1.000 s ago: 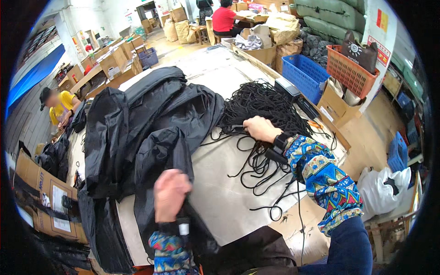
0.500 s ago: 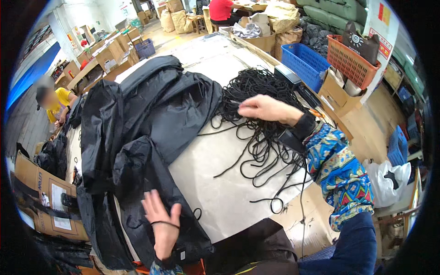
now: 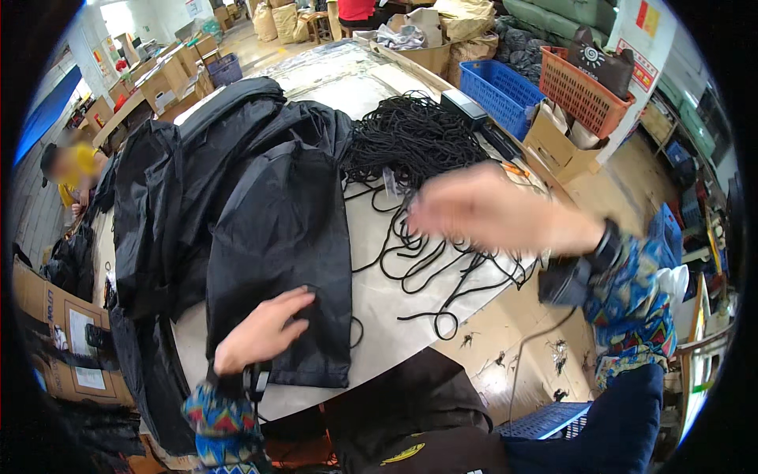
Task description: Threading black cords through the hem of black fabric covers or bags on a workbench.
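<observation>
A narrow black fabric piece (image 3: 280, 237) lies lengthwise in front of me, smoothed out. Its lower hem is close to the table's near edge, and a small cord loop (image 3: 358, 332) sticks out at its right side. Resting on its lower part is my left hand (image 3: 267, 328), open, fingers stretched to the right. My right hand (image 3: 489, 209) hovers over the near side of a tangled pile of black cord (image 3: 414, 142). Motion smears its fingers, so whether they hold anything is unclear. A small translucent piece (image 3: 390, 182) shows by the cord, left of that hand.
More black fabric (image 3: 150, 213) is heaped on the left of the table. A cardboard box (image 3: 67, 332) stands beside it, and a person (image 3: 75, 170) in yellow is farther off. Beyond the right edge are a blue basket (image 3: 497, 99), an orange basket (image 3: 584, 95) and an open carton (image 3: 560, 146).
The narrow fabric piece now lies flatter and farther up the table. My left hand has turned to point right. My right hand has come nearer and rightward, off the cord pile.
</observation>
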`<state>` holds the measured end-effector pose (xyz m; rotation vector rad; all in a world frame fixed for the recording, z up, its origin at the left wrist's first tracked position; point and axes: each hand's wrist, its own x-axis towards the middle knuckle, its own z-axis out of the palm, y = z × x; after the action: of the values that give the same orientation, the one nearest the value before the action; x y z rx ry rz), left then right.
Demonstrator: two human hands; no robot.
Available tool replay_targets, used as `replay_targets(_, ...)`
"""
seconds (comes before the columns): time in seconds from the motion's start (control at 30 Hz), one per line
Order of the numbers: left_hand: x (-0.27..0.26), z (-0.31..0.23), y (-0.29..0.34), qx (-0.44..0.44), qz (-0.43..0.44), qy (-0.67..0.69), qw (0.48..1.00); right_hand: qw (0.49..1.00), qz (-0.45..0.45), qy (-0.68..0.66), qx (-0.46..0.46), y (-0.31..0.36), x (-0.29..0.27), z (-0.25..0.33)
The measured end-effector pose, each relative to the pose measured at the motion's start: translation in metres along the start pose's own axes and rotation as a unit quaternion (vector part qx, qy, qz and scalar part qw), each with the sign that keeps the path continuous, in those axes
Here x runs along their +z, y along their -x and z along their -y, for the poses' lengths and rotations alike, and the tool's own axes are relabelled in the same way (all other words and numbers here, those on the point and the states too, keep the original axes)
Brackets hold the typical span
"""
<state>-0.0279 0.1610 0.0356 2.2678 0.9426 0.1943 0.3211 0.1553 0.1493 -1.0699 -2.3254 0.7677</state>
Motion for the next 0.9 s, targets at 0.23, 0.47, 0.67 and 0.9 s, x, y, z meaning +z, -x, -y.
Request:
replay_targets(0.23,0.058,-0.074,0.053,-0.040,-0.108,0.164,0.980,0.988,0.047,0.061,0.137,0.097,0.143,-0.070)
replay_targets(0.47,0.127,-0.072,-0.012,-0.173,-0.409,-0.201,0.873,0.980,-0.067,-0.060,0.177,0.076,0.128,-0.016)
replay_targets(0.67,0.144,-0.070,-0.030,0.048,-0.287,-0.177,0.940,0.956,-0.162,-0.081,0.229,0.098,0.119,-0.022)
replay_targets(0.9,0.159,-0.117,0.032,0.004,-0.126,0.339,0.932,0.947,-0.115,-0.192,0.231,0.099,0.121,-0.001)
